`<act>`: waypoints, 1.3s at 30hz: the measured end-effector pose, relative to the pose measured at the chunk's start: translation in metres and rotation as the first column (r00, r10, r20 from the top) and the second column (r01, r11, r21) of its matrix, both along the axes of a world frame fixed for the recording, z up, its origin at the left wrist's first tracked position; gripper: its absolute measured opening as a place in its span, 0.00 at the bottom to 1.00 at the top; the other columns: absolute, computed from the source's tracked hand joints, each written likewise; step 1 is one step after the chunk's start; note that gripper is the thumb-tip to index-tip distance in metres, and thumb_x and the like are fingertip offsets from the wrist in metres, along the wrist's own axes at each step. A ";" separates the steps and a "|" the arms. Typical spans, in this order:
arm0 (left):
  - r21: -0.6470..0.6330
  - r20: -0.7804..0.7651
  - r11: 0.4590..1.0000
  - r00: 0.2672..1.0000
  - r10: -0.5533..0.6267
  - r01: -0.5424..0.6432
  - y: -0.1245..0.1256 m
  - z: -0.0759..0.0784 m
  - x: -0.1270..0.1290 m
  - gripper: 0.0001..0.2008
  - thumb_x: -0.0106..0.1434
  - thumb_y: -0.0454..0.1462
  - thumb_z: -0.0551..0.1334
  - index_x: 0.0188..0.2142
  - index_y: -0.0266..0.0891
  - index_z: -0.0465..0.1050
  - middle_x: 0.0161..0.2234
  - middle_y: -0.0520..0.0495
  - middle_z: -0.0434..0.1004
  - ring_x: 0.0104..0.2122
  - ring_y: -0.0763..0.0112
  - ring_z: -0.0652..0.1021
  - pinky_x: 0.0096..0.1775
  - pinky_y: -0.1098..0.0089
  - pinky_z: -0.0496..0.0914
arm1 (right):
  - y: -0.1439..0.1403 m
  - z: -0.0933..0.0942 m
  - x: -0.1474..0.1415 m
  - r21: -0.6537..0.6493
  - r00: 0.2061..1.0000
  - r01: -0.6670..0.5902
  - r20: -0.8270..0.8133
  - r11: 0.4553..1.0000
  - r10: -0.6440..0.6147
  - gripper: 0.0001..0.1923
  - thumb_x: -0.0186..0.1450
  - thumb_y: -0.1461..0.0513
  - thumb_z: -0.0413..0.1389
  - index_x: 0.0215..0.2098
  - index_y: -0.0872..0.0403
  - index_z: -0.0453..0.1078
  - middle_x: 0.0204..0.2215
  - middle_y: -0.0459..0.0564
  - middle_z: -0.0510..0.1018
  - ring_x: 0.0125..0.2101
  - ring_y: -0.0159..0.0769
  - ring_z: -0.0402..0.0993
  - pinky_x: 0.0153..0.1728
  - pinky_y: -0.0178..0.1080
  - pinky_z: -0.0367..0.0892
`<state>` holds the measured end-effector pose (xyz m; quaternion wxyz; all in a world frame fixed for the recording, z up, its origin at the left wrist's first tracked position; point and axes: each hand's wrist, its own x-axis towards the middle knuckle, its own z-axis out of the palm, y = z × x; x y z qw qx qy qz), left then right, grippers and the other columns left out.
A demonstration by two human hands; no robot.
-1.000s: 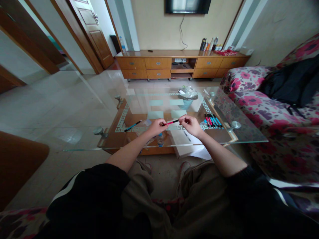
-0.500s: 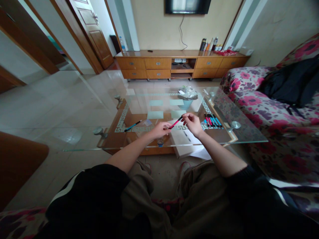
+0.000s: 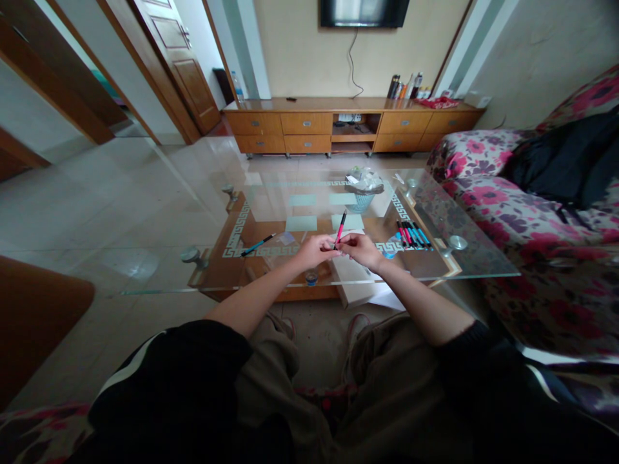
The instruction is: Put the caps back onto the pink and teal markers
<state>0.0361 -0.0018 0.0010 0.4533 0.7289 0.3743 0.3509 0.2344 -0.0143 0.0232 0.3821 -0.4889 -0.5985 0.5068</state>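
Swung steeper since the earlier frame, one pink-and-black pen (image 3: 340, 231) is grasped low by the left hand (image 3: 315, 251) and right hand (image 3: 362, 251) above the glass bench (image 3: 474, 262). Its lettering cannot be read; its long axis is tilted slightly right, black end up in view. One blue-and-black pen (image 3: 258, 245) is laid leftward, a row of pens (image 3: 412, 235) rightward; one basket (image 3: 360, 203) is seen beyond.

The held pen (image 3: 341, 227) is flanked by a lone pen (image 3: 258, 244), left, and grouped pens (image 3: 413, 235), right, both laid on the bench (image 3: 275, 216).
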 end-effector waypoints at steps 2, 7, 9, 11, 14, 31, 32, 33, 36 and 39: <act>0.028 -0.031 1.000 0.999 -0.010 0.011 -0.001 0.000 0.001 0.27 0.57 0.47 0.72 0.51 0.32 0.78 0.29 0.44 0.82 0.28 0.66 0.79 0.35 0.67 0.73 | 0.004 0.000 0.004 0.002 0.999 0.051 0.001 0.999 -0.051 0.15 0.55 0.52 0.68 0.31 0.55 0.74 0.24 0.47 0.79 0.24 0.33 0.73 0.23 0.34 0.67; 0.108 -0.106 0.994 0.994 0.012 0.000 -0.001 0.002 -0.004 0.23 0.63 0.47 0.67 0.52 0.33 0.78 0.34 0.42 0.83 0.31 0.67 0.79 0.35 0.68 0.73 | 0.017 0.009 0.047 0.182 0.901 0.257 0.309 0.949 -0.304 0.09 0.60 0.57 0.63 0.33 0.55 0.79 0.29 0.52 0.83 0.29 0.38 0.78 0.31 0.37 0.71; 0.110 -0.119 0.994 0.992 0.029 -0.016 0.001 0.001 -0.008 0.21 0.65 0.46 0.66 0.50 0.33 0.79 0.34 0.42 0.83 0.30 0.68 0.79 0.35 0.68 0.72 | 0.020 0.013 0.072 0.328 0.744 0.325 0.490 0.887 -0.454 0.09 0.60 0.58 0.62 0.34 0.56 0.81 0.32 0.55 0.84 0.34 0.43 0.80 0.38 0.40 0.72; 0.094 -0.116 0.995 0.993 0.030 -0.019 0.003 0.000 -0.013 0.19 0.66 0.44 0.64 0.49 0.32 0.79 0.34 0.42 0.83 0.28 0.69 0.78 0.33 0.69 0.72 | 0.021 0.015 0.094 0.360 0.597 0.374 0.612 0.855 -0.518 0.09 0.60 0.60 0.62 0.34 0.57 0.82 0.33 0.59 0.85 0.37 0.48 0.81 0.42 0.43 0.72; 0.062 -0.101 0.998 0.995 0.018 -0.012 0.007 -0.005 -0.019 0.18 0.67 0.44 0.63 0.48 0.32 0.78 0.35 0.41 0.83 0.27 0.71 0.78 0.32 0.69 0.72 | 0.020 0.013 0.117 0.324 0.448 0.451 0.724 0.831 -0.525 0.10 0.59 0.62 0.61 0.35 0.59 0.83 0.34 0.63 0.84 0.40 0.52 0.82 0.44 0.45 0.73; 0.183 -0.224 0.982 0.970 0.096 -0.055 0.010 -0.014 -0.026 0.14 0.67 0.41 0.61 0.46 0.36 0.79 0.35 0.45 0.84 0.30 0.71 0.79 0.34 0.71 0.72 | 0.020 -0.002 0.130 0.221 0.287 0.627 0.826 0.747 -0.486 0.22 0.60 0.58 0.63 0.47 0.66 0.78 0.44 0.74 0.79 0.47 0.59 0.79 0.48 0.51 0.74; 0.220 -0.242 0.973 0.963 0.121 -0.067 0.011 -0.013 -0.027 0.13 0.67 0.40 0.61 0.46 0.36 0.79 0.35 0.45 0.84 0.31 0.70 0.79 0.35 0.71 0.72 | 0.019 -0.002 0.130 0.221 0.285 0.631 0.825 0.744 -0.487 0.22 0.60 0.58 0.63 0.47 0.66 0.78 0.44 0.74 0.79 0.47 0.59 0.79 0.48 0.52 0.74; 0.255 -0.260 0.964 0.954 0.148 -0.080 0.012 -0.013 -0.029 0.13 0.67 0.40 0.61 0.45 0.36 0.80 0.35 0.46 0.84 0.32 0.69 0.79 0.36 0.70 0.72 | 0.019 -0.003 0.130 0.220 0.284 0.634 0.825 0.741 -0.489 0.22 0.60 0.58 0.63 0.47 0.66 0.78 0.44 0.74 0.79 0.47 0.59 0.79 0.48 0.52 0.74; 0.330 -0.326 0.934 0.912 0.248 -0.136 0.015 -0.007 -0.037 0.12 0.68 0.38 0.59 0.44 0.37 0.80 0.35 0.45 0.83 0.32 0.68 0.79 0.38 0.69 0.72 | 0.020 -0.004 0.130 0.216 0.287 0.639 0.824 0.738 -0.490 0.22 0.59 0.58 0.64 0.47 0.65 0.78 0.45 0.74 0.78 0.48 0.60 0.79 0.48 0.52 0.74; 0.444 -0.419 0.860 0.791 0.446 -0.250 0.018 0.002 -0.053 0.12 0.67 0.35 0.57 0.43 0.38 0.79 0.40 0.42 0.82 0.39 0.63 0.79 0.45 0.65 0.72 | 0.021 -0.005 0.130 0.214 0.286 0.645 0.823 0.733 -0.492 0.23 0.58 0.59 0.64 0.48 0.66 0.78 0.45 0.75 0.78 0.48 0.60 0.79 0.48 0.53 0.74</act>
